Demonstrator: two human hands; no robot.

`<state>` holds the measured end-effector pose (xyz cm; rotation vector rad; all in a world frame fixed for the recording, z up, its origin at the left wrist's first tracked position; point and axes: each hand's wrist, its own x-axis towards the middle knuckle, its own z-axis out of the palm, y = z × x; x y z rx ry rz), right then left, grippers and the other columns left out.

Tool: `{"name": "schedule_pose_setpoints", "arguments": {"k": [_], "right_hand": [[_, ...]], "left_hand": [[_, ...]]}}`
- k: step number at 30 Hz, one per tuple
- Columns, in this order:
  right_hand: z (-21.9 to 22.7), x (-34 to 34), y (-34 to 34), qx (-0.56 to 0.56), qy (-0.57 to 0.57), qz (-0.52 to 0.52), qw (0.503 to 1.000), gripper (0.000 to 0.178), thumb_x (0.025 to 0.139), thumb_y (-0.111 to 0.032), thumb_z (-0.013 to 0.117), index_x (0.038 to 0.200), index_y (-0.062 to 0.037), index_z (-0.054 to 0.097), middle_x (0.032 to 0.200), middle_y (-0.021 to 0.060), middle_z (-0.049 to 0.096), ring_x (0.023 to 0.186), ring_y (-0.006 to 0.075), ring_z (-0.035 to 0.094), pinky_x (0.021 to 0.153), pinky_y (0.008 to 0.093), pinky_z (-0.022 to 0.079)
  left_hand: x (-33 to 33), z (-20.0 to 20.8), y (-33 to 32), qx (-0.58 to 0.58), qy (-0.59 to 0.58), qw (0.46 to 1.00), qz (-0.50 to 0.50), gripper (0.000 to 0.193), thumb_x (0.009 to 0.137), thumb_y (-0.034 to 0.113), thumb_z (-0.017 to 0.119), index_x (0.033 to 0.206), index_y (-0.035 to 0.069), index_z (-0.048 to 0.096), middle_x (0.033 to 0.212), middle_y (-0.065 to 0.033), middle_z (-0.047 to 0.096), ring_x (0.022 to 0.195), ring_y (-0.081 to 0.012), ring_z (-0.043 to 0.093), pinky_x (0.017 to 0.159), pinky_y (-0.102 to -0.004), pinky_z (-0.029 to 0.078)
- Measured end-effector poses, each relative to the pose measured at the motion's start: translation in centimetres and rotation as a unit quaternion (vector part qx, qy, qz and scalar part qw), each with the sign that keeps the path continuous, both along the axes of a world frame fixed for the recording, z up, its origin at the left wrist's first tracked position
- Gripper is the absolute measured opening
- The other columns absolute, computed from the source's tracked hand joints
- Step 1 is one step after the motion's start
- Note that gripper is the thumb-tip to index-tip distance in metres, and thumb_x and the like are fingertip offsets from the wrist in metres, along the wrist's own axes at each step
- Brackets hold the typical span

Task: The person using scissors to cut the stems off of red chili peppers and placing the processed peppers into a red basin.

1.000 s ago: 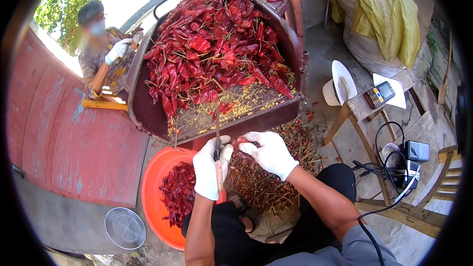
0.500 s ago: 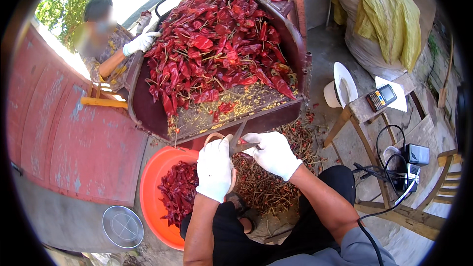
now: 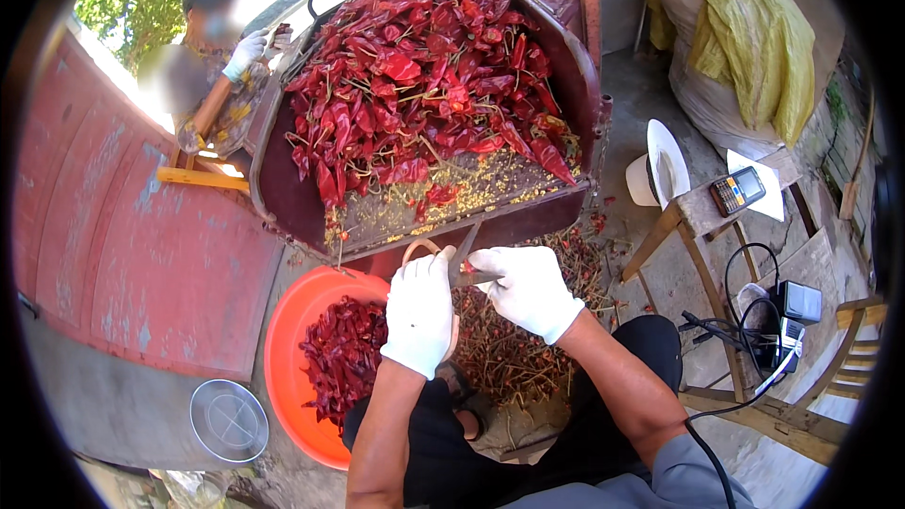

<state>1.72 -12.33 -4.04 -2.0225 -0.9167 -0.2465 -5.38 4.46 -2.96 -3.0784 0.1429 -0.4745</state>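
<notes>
My left hand [image 3: 420,311], in a white glove, is closed round the looped handles of a pair of scissors [image 3: 465,247]. Their dark blades stand apart, pointing away from me and to the right. My right hand [image 3: 531,287], also gloved, is pinched at the blades, its fingertips partly hidden. A small red bit of dried chili pepper [image 3: 468,267] shows between the blades at those fingertips. Just beyond both hands, a heap of dried red chili peppers [image 3: 405,66] fills a dark red metal cart bed [image 3: 377,243]. Cut stems [image 3: 514,363] lie piled below my hands.
An orange basin [image 3: 283,372] of red chili pieces stands at my left, near a round sieve [image 3: 229,420]. Another person [image 3: 212,66] sits beyond the cart's left side. At right are a wooden stool [image 3: 693,212] with a handheld device, a white hat [image 3: 660,165], and cables [image 3: 745,320].
A red bit now shows between the scissor blades. The other person's gloved hand has drawn back from the heap and lifted. My view has shifted slightly.
</notes>
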Motion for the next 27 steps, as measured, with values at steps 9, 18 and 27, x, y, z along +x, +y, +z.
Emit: {"name": "schedule_pose_setpoints", "arguments": {"k": [9,18,27], "right_hand": [[-0.5,-0.2,0.4,-0.015,-0.059,-0.041,0.997,0.021,0.077,-0.009,0.069,0.097,-0.0134,0.068,0.076,0.0076,0.066,0.067,0.0297,0.066,0.059,0.0388,0.052],[-1.5,0.1,1.2,0.043,-0.036,-0.062,0.997,0.009,0.085,-0.016,0.067,0.093,-0.0115,0.067,0.077,0.0106,0.065,0.069,0.0321,0.066,0.06,0.0403,0.051],[0.2,-0.2,1.3,0.107,0.196,-0.048,0.974,0.021,0.089,-0.02,0.064,0.102,-0.0041,0.07,0.084,0.0157,0.07,0.079,0.0325,0.07,0.073,0.0399,0.054]], "left_hand": [[0.0,0.2,-0.8,-0.04,0.073,0.995,0.059,0.051,0.086,0.008,0.054,0.137,0.006,0.049,0.12,-0.012,0.061,0.112,-0.0291,0.061,0.094,-0.0398,0.05],[0.2,0.1,-1.3,-0.093,0.116,0.984,0.094,0.052,0.084,0.008,0.057,0.135,0.005,0.049,0.101,-0.0149,0.069,0.089,-0.0319,0.069,0.075,-0.0429,0.055],[-0.9,-1.6,-1.0,-0.21,-0.031,0.977,-0.006,0.017,0.091,0.014,0.066,0.099,-0.001,0.065,0.07,-0.0131,0.068,0.058,-0.0305,0.066,0.051,-0.0357,0.048]]}}
